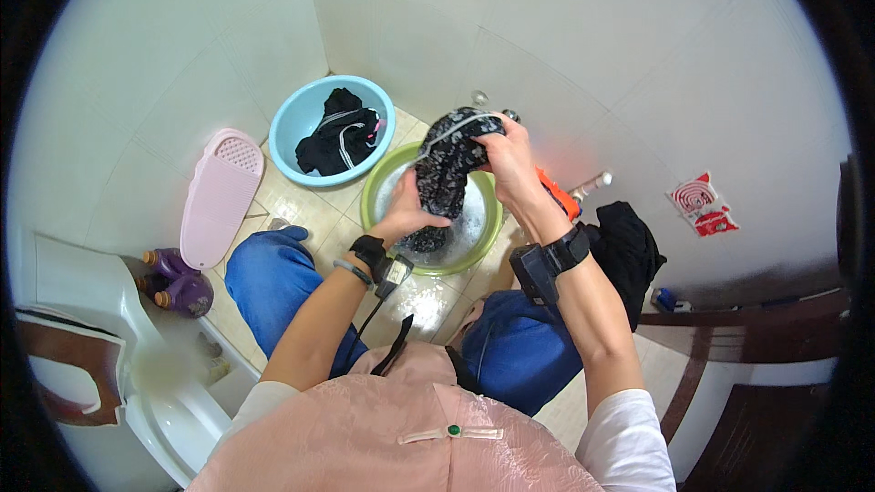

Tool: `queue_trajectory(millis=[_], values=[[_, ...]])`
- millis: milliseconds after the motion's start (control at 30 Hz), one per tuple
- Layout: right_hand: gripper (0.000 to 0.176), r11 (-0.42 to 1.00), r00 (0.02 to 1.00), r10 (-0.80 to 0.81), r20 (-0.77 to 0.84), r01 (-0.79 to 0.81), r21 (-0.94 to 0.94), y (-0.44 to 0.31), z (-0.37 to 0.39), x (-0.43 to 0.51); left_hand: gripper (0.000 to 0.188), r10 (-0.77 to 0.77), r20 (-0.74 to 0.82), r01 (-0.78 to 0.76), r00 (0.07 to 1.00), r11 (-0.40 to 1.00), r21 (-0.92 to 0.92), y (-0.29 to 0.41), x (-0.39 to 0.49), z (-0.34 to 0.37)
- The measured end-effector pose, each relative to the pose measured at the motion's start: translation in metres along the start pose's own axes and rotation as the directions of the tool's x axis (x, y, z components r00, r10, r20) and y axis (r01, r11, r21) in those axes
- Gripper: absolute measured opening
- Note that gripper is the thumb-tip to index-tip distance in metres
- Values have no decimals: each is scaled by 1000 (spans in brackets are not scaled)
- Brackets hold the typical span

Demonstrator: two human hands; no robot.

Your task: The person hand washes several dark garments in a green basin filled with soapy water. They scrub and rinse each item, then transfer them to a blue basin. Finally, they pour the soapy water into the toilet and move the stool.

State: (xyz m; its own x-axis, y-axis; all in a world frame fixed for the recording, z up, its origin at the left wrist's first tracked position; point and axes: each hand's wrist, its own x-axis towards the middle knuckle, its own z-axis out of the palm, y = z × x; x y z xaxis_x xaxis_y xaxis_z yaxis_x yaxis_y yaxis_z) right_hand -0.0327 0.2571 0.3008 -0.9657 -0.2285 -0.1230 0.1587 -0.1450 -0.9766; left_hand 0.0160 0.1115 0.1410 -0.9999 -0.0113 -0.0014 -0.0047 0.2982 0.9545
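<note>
Between my knees a green basin (493, 246) holds sudsy water. A wet black garment with a pale speckled pattern (444, 184) hangs over it, its lower end in the suds. My right hand (507, 154) grips the garment's upper end, beside a pale grey strip that runs across it. Along the garment's left side rests my left hand (410, 208), thumb and fingers spread around the cloth. Whether the left fingers press firmly on it is hard to tell.
A light blue basin (284, 157) with black clothes (342, 137) stands beyond. Against the left wall leans a pink washboard (220, 201); purple bottles (184, 292) stand below it. To the right are a pipe end (596, 182), an orange object (557, 193) and black cloth (618, 253).
</note>
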Motion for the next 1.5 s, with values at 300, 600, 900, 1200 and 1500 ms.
queue_trajectory(millis=[300, 600, 900, 1200, 1500], values=[[13, 969, 962, 224, -157, -203, 140, 23, -5, 9, 89, 333, -338, -192, 881, 901, 388, -2, -31, 49], [25, 964, 962, 260, -84, -255, 73, 35, -27, 29, 11, 2, -333, -27, 943, 997, -69, -20, 7, 8], [13, 880, 932, 354, -78, -304, 364, 44, 0, 14, 46, 203, -249, -84, 947, 905, 417, -2, -24, 33], [20, 982, 977, 167, -132, -177, -61, 39, -25, 16, 28, -130, -35, 110, 991, 934, -341, -25, -15, 8], [34, 942, 960, 35, -277, -124, -312, 46, -66, 42, 57, 9, 35, -11, 999, 997, 73, 26, -40, -14]])
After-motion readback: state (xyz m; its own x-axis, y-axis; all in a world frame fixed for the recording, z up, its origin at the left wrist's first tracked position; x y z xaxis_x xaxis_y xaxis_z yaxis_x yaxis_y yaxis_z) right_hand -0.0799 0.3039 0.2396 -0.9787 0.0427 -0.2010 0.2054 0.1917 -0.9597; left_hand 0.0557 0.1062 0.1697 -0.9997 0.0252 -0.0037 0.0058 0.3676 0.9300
